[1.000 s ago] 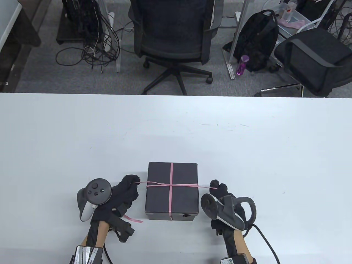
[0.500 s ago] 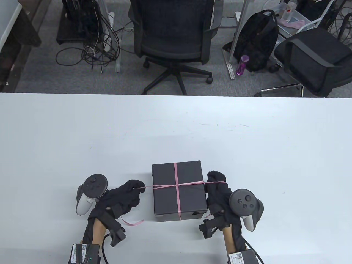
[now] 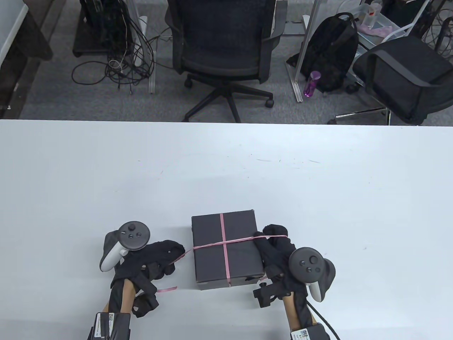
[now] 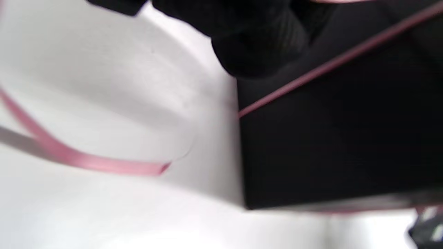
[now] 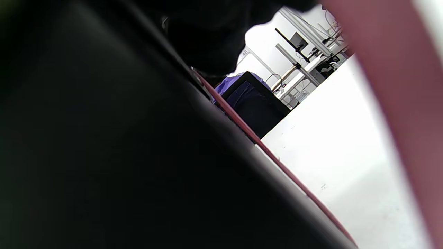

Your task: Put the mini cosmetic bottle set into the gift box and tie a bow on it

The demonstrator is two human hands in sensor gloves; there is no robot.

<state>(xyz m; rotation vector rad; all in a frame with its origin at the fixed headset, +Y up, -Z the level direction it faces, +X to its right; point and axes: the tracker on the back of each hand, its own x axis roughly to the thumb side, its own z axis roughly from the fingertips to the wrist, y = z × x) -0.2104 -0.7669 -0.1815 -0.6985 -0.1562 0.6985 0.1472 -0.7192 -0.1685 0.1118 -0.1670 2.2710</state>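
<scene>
A closed black gift box (image 3: 226, 248) sits near the table's front edge, turned slightly counter-clockwise. A thin pink ribbon (image 3: 223, 244) crosses its lid lengthwise and crosswise. My left hand (image 3: 166, 253) lies just left of the box and pinches the ribbon's left strand; a loose ribbon tail (image 3: 166, 289) curls on the table below it, also seen as the tail (image 4: 86, 160) in the left wrist view. My right hand (image 3: 274, 241) presses against the box's right side, with the ribbon's right strand wrapped over its fingers. The box's black wall (image 5: 104, 155) fills the right wrist view. The bottles are hidden.
The white table (image 3: 226, 170) stretches wide beyond the box. Behind its far edge stand an office chair (image 3: 223, 46), a second chair (image 3: 403, 74), a black backpack (image 3: 332, 53) and floor cables (image 3: 116, 56).
The box has turned counter-clockwise and shifted a little left. My right hand rolled palm down and closed in on the box's right side. My left hand drew back toward me, slackening its strand.
</scene>
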